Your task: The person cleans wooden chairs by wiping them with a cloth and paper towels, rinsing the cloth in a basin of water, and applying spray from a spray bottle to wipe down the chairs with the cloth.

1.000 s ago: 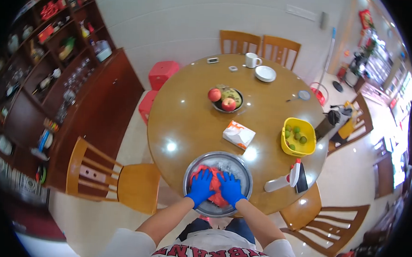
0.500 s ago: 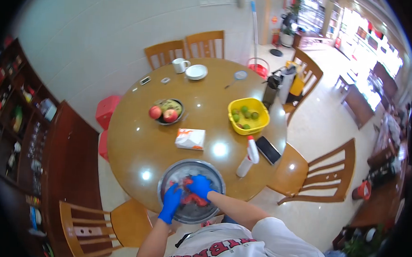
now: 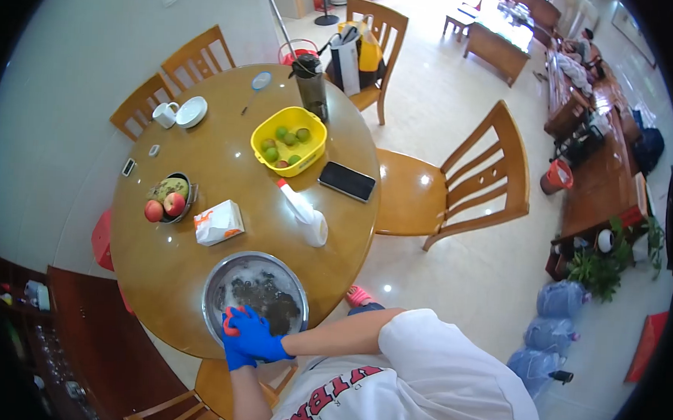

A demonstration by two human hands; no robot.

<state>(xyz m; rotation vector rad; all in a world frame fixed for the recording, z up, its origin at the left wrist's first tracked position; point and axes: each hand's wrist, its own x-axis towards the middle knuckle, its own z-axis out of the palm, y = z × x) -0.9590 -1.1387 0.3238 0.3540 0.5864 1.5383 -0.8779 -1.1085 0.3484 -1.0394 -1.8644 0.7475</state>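
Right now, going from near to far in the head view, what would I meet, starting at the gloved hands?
Left hand and right hand together on red cloth → metal basin's far rim → spray bottle → yellow basket → dark bottle → low wooden table.

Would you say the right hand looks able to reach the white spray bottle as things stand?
Probably yes: the right hand is pressed with the left hand around the red cloth, but once it lets go, only the basin rim seems to lie between it and the spray bottle.
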